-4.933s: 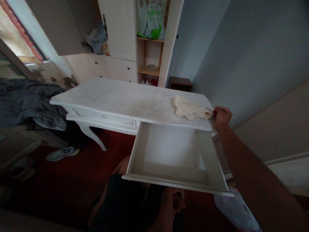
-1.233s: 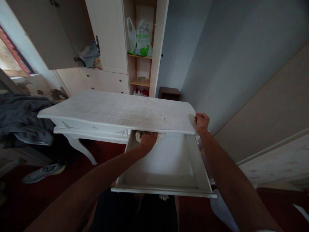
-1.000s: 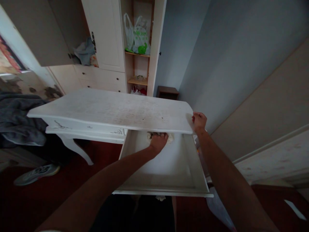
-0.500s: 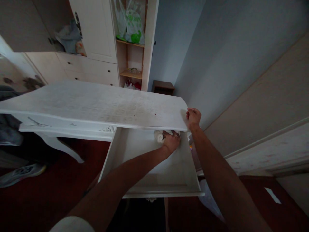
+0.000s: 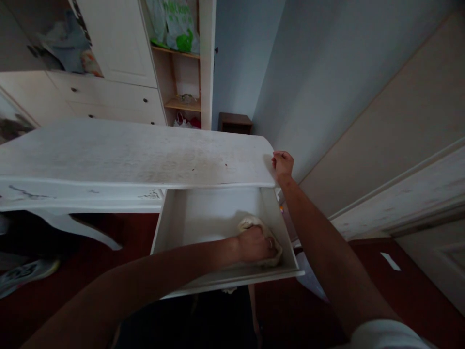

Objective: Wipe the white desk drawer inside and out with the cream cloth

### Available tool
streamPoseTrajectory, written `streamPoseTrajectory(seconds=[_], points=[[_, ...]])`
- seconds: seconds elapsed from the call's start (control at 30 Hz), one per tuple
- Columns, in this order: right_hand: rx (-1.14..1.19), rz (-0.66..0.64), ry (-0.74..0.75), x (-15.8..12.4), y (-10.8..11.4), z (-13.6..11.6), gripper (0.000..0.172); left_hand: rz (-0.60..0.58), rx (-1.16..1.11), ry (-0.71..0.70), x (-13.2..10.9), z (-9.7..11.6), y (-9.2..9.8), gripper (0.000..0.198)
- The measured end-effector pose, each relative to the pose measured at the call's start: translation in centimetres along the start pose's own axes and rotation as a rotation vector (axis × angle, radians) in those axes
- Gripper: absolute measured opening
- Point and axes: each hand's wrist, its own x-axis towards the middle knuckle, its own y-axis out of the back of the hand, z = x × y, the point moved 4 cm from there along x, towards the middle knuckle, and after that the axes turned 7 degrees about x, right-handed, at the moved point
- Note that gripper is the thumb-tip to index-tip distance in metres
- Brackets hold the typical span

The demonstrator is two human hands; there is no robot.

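A white desk (image 5: 119, 152) has its right-hand drawer (image 5: 174, 218) pulled out. My left hand (image 5: 254, 244) is inside the drawer at its front right corner, fingers closed over a cream cloth (image 5: 250, 224) that it presses on the drawer floor. Most of the cloth is hidden under the hand. My right hand (image 5: 282, 163) is curled around the right end of the desk top, gripping its edge.
A white wardrobe (image 5: 119, 43) with open shelves and plastic bags (image 5: 174, 24) stands behind the desk. A small dark stool (image 5: 234, 121) sits by the blue-grey wall. A sneaker (image 5: 25, 274) lies on the red floor at left. A white bag (image 5: 314, 281) lies under the drawer's right side.
My left hand has dragged the cloth from the back of the drawer to its front right corner. My right hand has stayed on the desk edge. The view has shifted right.
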Motion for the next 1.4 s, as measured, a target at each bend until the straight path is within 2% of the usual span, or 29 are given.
streamPoseTrajectory(seconds=[0.1, 0.2, 0.3, 0.37, 0.4, 0.5, 0.63, 0.73, 0.83, 1.03, 1.23, 1.4], points=[[-0.009, 0.007, 0.003, -0.1, 0.0, -0.1, 0.011, 0.02, 0.033, -0.184, 0.2, 1.8, 0.0, 0.037], [-0.012, 0.014, 0.004, -0.1, 0.0, -0.2, 0.011, -0.018, 0.045, -0.149, 0.5, 1.8, 0.1, 0.035], [-0.004, 0.011, 0.001, 0.0, 0.0, -0.2, 0.012, -0.074, 0.004, -0.146, -0.3, 1.4, 0.2, 0.019], [0.005, 0.008, 0.0, 0.1, 0.1, -0.2, 0.012, -0.088, -0.024, -0.106, -2.0, 0.8, 0.4, 0.005], [0.012, 0.009, 0.0, 0.1, 0.1, -0.1, 0.012, -0.09, -0.032, -0.076, -3.1, 0.5, 0.5, 0.006], [0.036, 0.012, 0.001, 0.3, 0.2, 0.1, 0.013, -0.11, -0.04, 0.006, -7.2, -0.7, 0.9, 0.027], [0.049, 0.011, 0.005, 0.3, 0.3, 0.2, 0.011, -0.239, -0.059, 0.083, -12.1, -1.9, 1.5, 0.044], [0.054, 0.023, 0.005, 0.2, 0.4, 0.2, 0.01, -0.324, -0.068, 0.229, -14.3, -2.8, 2.0, 0.058], [0.062, 0.035, 0.007, 0.1, 0.5, 0.2, 0.009, -0.345, -0.018, 0.407, -15.6, -4.0, 2.2, 0.062], [0.063, 0.035, -0.004, 0.3, 0.7, 0.5, 0.007, -0.285, 0.122, 0.574, -16.7, -7.3, 1.9, 0.046], [0.061, 0.035, 0.0, 0.3, 0.6, 0.3, 0.009, -0.126, 0.174, 0.655, -16.4, -11.4, 2.1, 0.045], [0.043, 0.056, -0.027, 0.1, 0.5, 0.0, 0.009, -0.159, 0.203, 0.737, -14.9, -14.0, 1.4, 0.053]])
